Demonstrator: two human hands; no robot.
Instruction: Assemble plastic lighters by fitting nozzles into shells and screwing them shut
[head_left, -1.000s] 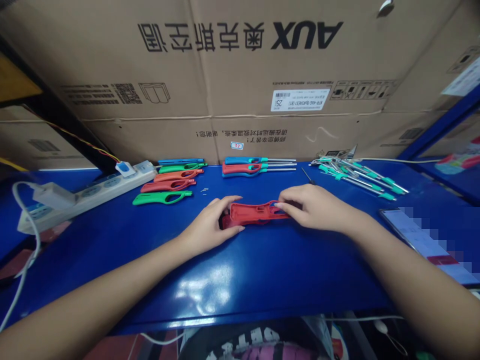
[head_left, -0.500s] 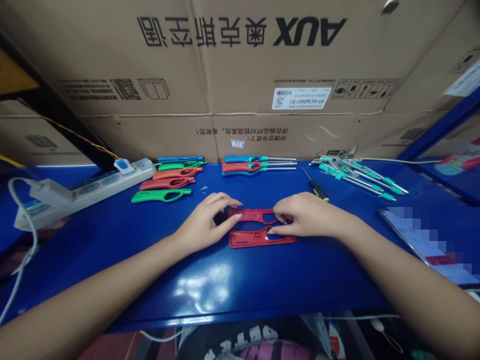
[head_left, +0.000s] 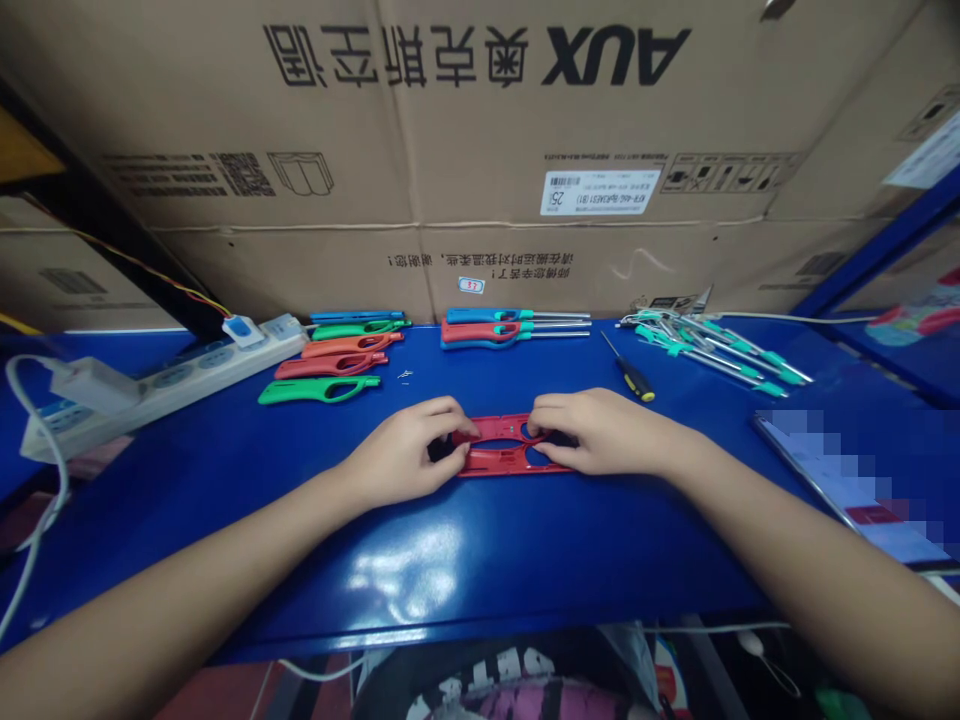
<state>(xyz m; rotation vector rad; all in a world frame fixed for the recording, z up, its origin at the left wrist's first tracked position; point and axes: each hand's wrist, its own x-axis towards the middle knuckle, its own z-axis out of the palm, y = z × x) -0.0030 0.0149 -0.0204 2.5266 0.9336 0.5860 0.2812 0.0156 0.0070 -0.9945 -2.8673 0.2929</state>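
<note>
Two red lighter casing halves lie side by side on the blue table in front of me, inner faces up. The far half [head_left: 501,428] and the near half [head_left: 496,461] almost touch along their long edges. My left hand [head_left: 409,447] grips their left ends, fingertips on the far half and thumb on the near one. At the right, by the oval trigger openings, my right hand [head_left: 607,432] holds both halves in the same way. The fingers partly cover both ends.
Coloured casing halves [head_left: 330,364] lie at the back left by a power strip [head_left: 202,365]. Lighters [head_left: 487,330] stand in the back middle, near a screwdriver [head_left: 634,378]. Metal lighter rods [head_left: 705,350] and a phone [head_left: 847,480] are right. A cardboard box [head_left: 480,240] walls the back.
The near casing half has moved away from me, up against the far one. My left thumb and right fingers have closed in on the two halves.
</note>
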